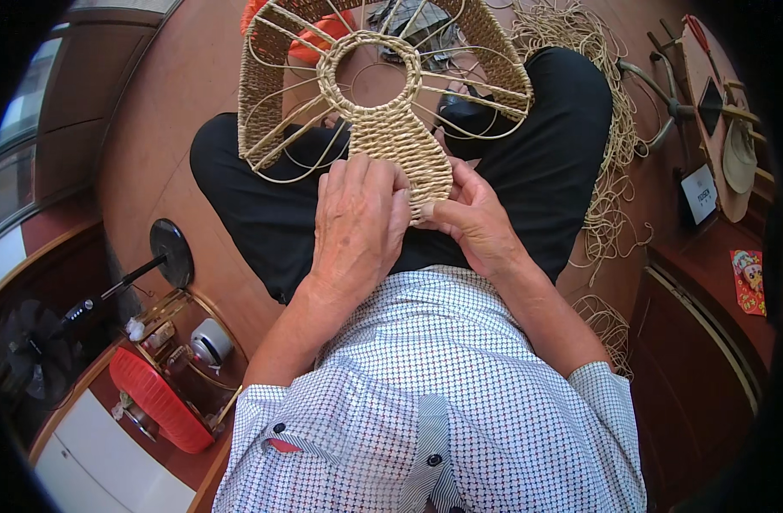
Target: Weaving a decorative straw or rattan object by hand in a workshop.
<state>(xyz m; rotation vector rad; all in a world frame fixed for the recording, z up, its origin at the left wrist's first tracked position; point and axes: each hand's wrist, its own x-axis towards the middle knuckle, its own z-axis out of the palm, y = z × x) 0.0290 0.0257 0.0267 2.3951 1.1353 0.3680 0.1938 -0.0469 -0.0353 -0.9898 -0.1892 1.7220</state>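
A half-woven straw frame [383, 94], with a round woven ring, wire ribs and a woven outer band, rests on my lap over black trousers. My left hand [357, 227] lies over the near end of the woven centre strip [408, 150], fingers curled on it. Pressed against the same strip from the right, my right hand [472, 218] pinches its lower edge between thumb and fingers. The two hands touch each other there. The strip's very tip is hidden under my fingers.
Loose straw cord [609, 145] lies heaped on the wooden floor at right. A red stool [156, 402], a small metal rack with a roll [207, 342] and a black fan base [171, 252] stand at left. Wooden tools and a hat [738, 154] sit at far right.
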